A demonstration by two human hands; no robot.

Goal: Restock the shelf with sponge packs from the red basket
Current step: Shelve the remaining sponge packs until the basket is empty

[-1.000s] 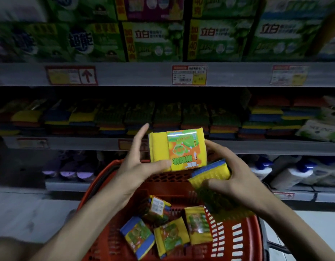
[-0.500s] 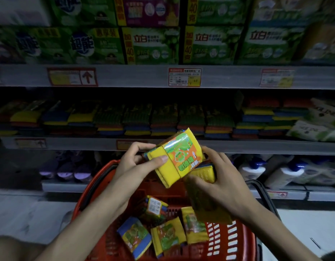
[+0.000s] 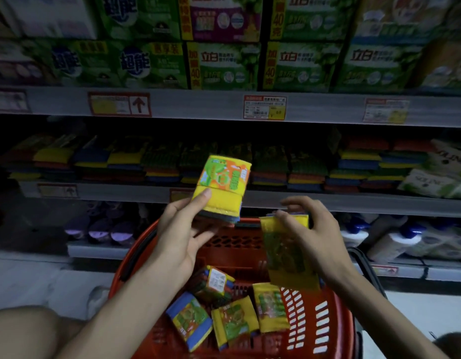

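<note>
Straight ahead, the shelf (image 3: 327,200) carries rows of stacked sponges. Below it, the basket (image 3: 325,322) holds four loose packs (image 3: 234,325). The left hand (image 3: 182,229) pinches a pack (image 3: 221,187) by its lower edge, raised before the shelf lip. The right hand (image 3: 317,229) grips a second pack (image 3: 286,252) by its top, hanging over the basket.
</note>
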